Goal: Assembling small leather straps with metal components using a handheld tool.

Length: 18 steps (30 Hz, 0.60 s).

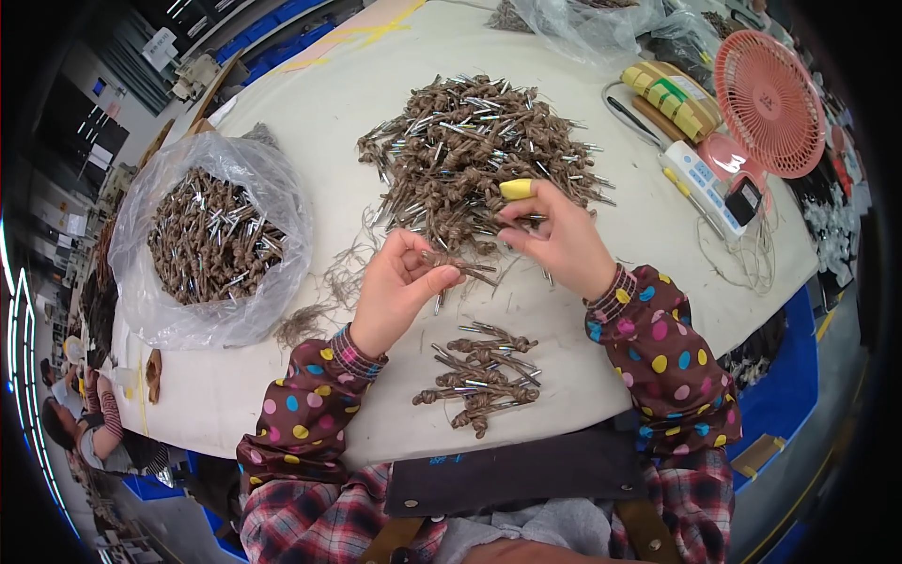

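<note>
My left hand pinches a short brown knotted cord just in front of the large pile. Close by on the right, my right hand has its thumb and fingers drawn together, with yellow tape wrapped on one finger; what lies between them is too small to make out. Behind both hands rises a heap of brown knotted cords with shiny metal tips. A smaller group of the same cords lies nearer to me, below my hands.
On the left stands a clear plastic bag full of similar cords. Loose brown fibres lie beside it. A pink fan, a white power strip and yellow-wrapped rolls occupy the right. Another person sits at far left.
</note>
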Motion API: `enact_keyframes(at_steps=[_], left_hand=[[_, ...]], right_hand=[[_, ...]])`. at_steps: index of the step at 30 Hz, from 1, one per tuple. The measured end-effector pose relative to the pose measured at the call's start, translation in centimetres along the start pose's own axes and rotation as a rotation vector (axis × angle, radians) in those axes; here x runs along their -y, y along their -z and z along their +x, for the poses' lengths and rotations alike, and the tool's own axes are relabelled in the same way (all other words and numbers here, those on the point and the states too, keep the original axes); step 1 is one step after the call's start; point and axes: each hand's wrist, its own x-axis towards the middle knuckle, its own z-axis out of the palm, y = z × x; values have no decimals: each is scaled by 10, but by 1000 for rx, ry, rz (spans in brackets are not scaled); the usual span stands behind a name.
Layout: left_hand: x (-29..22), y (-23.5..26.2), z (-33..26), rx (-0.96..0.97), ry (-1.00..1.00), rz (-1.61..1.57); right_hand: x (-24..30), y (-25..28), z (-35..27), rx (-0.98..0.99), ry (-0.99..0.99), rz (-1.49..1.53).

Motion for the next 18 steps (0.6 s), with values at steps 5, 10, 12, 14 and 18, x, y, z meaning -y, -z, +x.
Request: enact_keyframes(at_steps=[5,10,12,14,18], left_hand=[[5,1,0,-16,32,-77],[-3,4,1,-94,-199,320],[-13,6,2,-139,-363,613],[-20,6,3,-188,-527,908],[-19,7,1,-224,-754,1303]], right_hand=[[5,-30,-14,155,-7,131],[6,-22,-10,149,-78,90],[2,-19,-9,141,-93,67],[-5,-20,-8,145,-101,260],[2,-19,-9,195,-147,327]])
